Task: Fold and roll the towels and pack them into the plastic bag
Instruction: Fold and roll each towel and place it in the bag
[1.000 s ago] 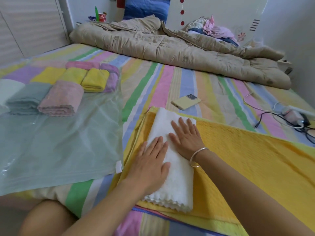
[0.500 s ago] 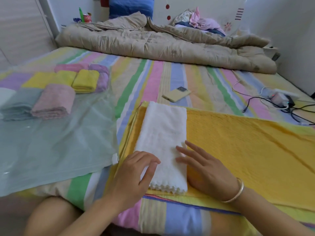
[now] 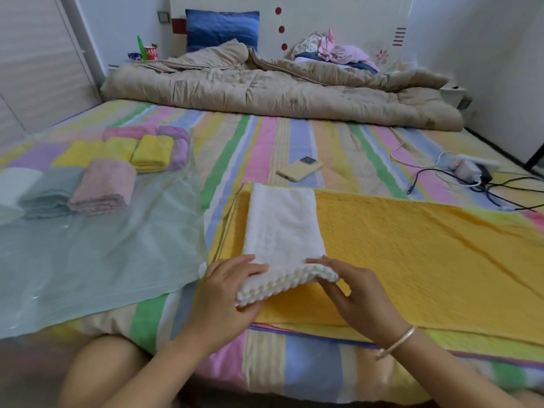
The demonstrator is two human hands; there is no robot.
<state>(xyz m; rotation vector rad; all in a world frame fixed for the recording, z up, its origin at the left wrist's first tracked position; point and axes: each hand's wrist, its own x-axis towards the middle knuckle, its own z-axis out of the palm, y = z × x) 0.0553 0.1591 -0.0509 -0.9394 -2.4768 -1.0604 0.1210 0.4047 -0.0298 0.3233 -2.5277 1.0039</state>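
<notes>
A folded white towel (image 3: 282, 225) lies lengthwise on a spread yellow towel (image 3: 412, 254) on the bed. My left hand (image 3: 226, 293) pinches its near left corner and my right hand (image 3: 353, 287) pinches its near right corner, so the scalloped near edge is lifted off the yellow towel. To the left lies a clear plastic bag (image 3: 97, 260) with rolled towels inside its far end: a pink one (image 3: 103, 187), a grey one (image 3: 50, 192), yellow ones (image 3: 153, 153) and a purple one (image 3: 176, 142).
A yellow phone (image 3: 300, 169) lies beyond the white towel. A charger with tangled cables (image 3: 471, 175) sits at the right. A beige quilt (image 3: 279, 92) is bunched across the far side of the striped bed, with a blue pillow (image 3: 222, 29) behind it.
My hands slid from flat on the middle of the white towel back to its near end. They now pinch both corners and have lifted that edge.
</notes>
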